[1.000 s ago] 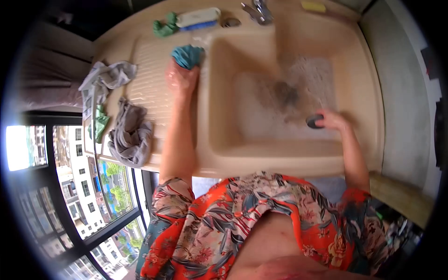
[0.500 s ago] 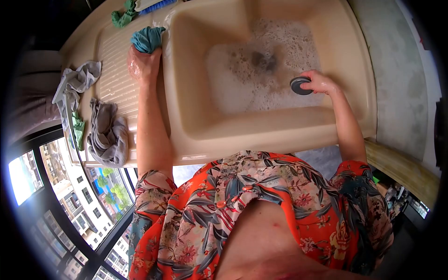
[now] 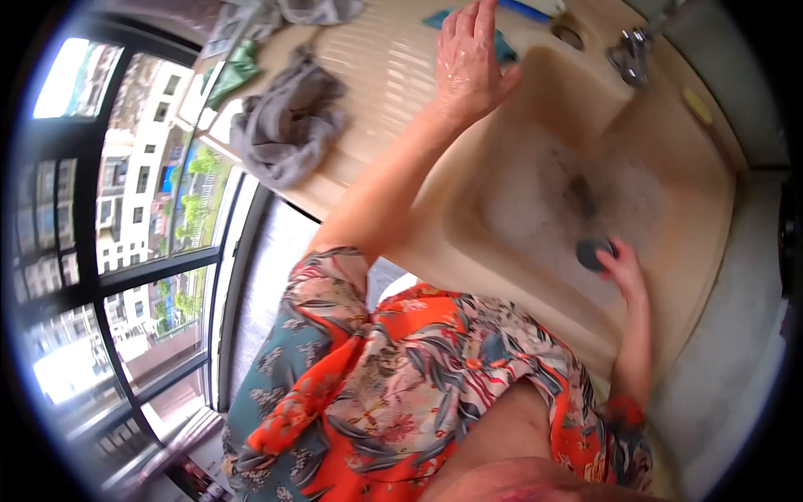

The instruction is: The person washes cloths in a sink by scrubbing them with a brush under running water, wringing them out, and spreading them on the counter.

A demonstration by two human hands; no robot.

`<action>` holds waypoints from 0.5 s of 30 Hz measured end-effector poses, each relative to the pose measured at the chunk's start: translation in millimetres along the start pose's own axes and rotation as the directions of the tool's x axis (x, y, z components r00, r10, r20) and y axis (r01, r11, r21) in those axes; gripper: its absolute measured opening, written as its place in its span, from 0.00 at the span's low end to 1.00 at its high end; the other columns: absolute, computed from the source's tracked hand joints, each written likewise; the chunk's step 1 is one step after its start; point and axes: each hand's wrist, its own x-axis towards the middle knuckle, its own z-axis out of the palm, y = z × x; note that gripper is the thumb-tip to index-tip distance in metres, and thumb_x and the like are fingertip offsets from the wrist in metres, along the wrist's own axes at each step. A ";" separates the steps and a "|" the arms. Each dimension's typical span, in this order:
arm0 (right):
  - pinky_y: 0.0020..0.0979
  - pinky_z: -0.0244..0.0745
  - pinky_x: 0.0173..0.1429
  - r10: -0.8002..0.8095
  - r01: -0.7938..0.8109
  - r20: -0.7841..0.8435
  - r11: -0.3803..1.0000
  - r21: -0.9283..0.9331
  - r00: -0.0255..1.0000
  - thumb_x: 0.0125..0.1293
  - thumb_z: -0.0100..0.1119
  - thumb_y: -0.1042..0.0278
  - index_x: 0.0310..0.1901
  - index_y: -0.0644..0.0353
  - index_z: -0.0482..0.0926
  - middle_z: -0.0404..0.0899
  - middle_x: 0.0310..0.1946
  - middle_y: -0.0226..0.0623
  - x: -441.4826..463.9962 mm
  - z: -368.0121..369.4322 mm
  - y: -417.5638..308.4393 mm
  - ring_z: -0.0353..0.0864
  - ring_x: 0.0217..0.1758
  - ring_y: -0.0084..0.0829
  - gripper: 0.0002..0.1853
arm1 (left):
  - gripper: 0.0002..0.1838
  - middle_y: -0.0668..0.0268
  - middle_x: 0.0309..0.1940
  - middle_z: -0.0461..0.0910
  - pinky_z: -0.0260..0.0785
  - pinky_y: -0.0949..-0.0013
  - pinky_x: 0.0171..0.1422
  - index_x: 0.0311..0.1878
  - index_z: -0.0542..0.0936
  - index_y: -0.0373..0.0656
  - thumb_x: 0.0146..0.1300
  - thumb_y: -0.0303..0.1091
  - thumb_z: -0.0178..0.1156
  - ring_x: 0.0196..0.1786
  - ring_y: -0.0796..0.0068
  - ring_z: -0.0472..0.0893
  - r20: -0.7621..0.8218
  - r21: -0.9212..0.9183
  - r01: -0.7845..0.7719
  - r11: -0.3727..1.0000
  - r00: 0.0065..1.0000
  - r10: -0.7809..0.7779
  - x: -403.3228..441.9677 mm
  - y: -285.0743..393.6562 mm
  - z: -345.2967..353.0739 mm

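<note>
My left hand point(image 3: 467, 67) is wet, its fingers stretched out and the thumb apart. It is over a teal cloth point(image 3: 505, 48) lying at the edge between the ridged drainboard and the sink; the hand hides most of the cloth. In my right hand point(image 3: 623, 268) is a dark round sink plug point(image 3: 593, 254), gripped at its rim, low over the near right part of the beige sink point(image 3: 493, 243). Cloudy, sudsy water point(image 3: 535, 197) covers the basin floor, with a dark patch around the drain point(image 3: 579, 194).
A crumpled grey cloth point(image 3: 293, 117) lies on the drainboard point(image 3: 381, 84), with a green cloth point(image 3: 234, 74) beyond it at the left edge. A metal faucet point(image 3: 632, 57) and a yellow bar point(image 3: 696, 106) are at the sink's back. Windows point(image 3: 150, 176) stand at left.
My left hand has uncurled from the teal cloth, and its fingers are now straight. My right hand still grips the plug. The camera view has turned, shifting the sink rightward and downward.
</note>
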 end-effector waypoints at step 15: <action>0.28 0.72 0.40 -0.130 0.061 -0.249 0.962 -0.268 0.960 0.61 0.53 0.57 0.44 0.59 0.77 0.80 0.34 0.35 143.3 -40.0 74.9 0.78 0.37 0.26 0.15 | 0.21 0.54 0.34 0.79 0.72 0.66 0.44 0.43 0.75 0.35 0.47 0.37 0.62 0.38 0.62 0.80 0.603 -0.330 0.344 0.879 0.793 -0.083 -47.3 35.7 51.0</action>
